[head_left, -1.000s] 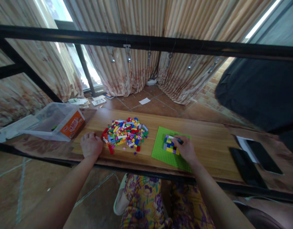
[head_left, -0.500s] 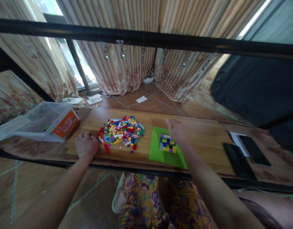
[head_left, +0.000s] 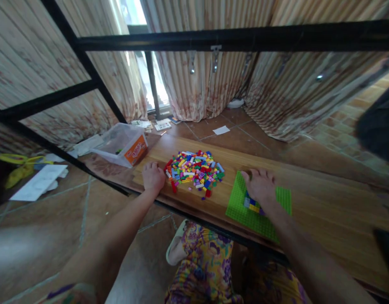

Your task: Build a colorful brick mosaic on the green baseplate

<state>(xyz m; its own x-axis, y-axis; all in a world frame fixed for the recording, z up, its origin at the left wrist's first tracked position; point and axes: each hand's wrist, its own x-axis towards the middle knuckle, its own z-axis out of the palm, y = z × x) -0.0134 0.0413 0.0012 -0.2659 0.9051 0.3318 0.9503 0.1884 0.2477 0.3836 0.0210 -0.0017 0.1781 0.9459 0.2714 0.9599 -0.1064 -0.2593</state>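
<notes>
A green baseplate (head_left: 241, 213) lies on the wooden board, with a patch of blue, yellow and grey bricks (head_left: 254, 205) built up on it. My right hand (head_left: 260, 185) is palm down over the far part of this patch and hides much of it. Its thumb points left and its fingers are spread apart. Resting on the board, my left hand (head_left: 153, 177) has its fingers curled; whatever may be under them is hidden. Just right of it is a heap of loose toy bricks (head_left: 194, 169) in many colours.
A clear plastic box (head_left: 113, 150) with an orange label stands behind and left of my left hand. The wooden board (head_left: 321, 211) extends to the right. A black metal bar (head_left: 232, 42) crosses above, before striped curtains (head_left: 207, 84). A dark object (head_left: 386, 240) shows at the right edge.
The view has turned left, so everything sits further right. My right hand has moved from the far edge of the brick patch to over it, its fingers spreading. My left hand stays beside the heap.
</notes>
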